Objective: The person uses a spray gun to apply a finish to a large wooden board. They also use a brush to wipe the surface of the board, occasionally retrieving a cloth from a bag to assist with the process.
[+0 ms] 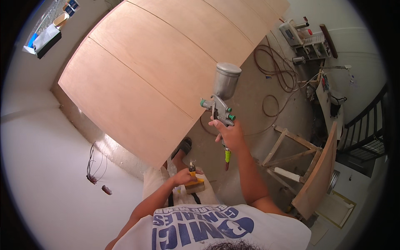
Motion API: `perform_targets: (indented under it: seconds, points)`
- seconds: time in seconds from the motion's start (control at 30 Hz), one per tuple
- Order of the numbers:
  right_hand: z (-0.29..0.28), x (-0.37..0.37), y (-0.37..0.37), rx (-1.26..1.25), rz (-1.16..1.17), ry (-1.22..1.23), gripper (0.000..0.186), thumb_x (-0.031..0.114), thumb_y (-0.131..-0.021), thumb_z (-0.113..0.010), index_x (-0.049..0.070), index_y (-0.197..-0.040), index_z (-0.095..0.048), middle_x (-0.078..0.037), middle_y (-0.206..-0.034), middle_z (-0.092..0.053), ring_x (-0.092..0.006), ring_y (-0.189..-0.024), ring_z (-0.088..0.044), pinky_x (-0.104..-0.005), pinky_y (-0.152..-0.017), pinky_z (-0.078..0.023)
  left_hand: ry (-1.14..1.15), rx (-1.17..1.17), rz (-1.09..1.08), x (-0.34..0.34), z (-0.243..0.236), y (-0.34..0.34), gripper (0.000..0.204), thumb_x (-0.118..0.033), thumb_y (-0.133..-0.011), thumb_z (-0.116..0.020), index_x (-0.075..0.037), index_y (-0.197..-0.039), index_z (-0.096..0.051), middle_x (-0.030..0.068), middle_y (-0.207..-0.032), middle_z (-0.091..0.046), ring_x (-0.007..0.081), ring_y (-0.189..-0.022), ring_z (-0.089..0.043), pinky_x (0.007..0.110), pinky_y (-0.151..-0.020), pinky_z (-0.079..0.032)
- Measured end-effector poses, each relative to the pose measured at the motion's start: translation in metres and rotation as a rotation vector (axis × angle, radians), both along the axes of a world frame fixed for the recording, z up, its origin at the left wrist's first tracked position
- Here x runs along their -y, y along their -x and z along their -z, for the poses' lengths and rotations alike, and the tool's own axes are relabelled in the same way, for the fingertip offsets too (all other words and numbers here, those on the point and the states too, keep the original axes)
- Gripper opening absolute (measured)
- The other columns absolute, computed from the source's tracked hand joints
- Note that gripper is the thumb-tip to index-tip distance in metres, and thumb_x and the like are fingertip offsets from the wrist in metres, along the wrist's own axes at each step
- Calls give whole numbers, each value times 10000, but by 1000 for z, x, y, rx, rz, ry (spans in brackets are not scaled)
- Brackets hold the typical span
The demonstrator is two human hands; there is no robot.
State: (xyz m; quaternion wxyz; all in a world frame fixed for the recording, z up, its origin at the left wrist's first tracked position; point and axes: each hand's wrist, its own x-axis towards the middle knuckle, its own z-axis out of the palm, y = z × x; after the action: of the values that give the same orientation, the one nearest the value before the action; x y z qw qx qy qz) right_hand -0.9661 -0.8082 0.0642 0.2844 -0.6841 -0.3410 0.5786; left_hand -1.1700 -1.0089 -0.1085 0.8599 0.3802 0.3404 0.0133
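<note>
My right hand (230,132) is wrapped round the grip of a spray gun (221,110), a silver tool with green knobs and a metal cup (227,80) on top. A yellow-green fitting (227,156) hangs below the grip. The gun is raised beside the near right edge of a large pale wooden panel (137,75), its nozzle toward the panel. Low in front of my body, my left hand (182,178) is closed on a wide yellow paintbrush (195,183), bristles pointing toward me. Part of its handle is hidden by my fingers.
A reddish-brown hose (271,106) lies coiled on the floor at right. Closer on that side stand a wooden trestle (291,148) and a leaning wooden board (318,171). Wires (91,166) stick out of the white wall at left. Farther right is a dark railing (368,121).
</note>
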Motion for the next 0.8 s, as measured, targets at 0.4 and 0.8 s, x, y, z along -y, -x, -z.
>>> perform_targets:
  seconds: [0.4,0.8]
  points:
    - [35,106,46,15,158,77,456,168,-962,-672,25,-1366,-516,-49,-984,-662,-99,-589,-587,-254,-504,-528,176,-45,15,-13,17,-25,481,-98,-770,-682,-31,-1246,-686,92,-1199,-694,204,-1036,-640,312,-941,-467]
    - [15,-109,226,-50,-55,-114,321,187,-974,-651,-13,-1211,-567,-76,-935,-681,-113,-701,-635,-268,-493,-565,-86,345,411,-84,-31,53,602,-188,-783,-662,-110,-1378,-608,120,-1468,-540,249,-1338,-489,341,-1124,-349]
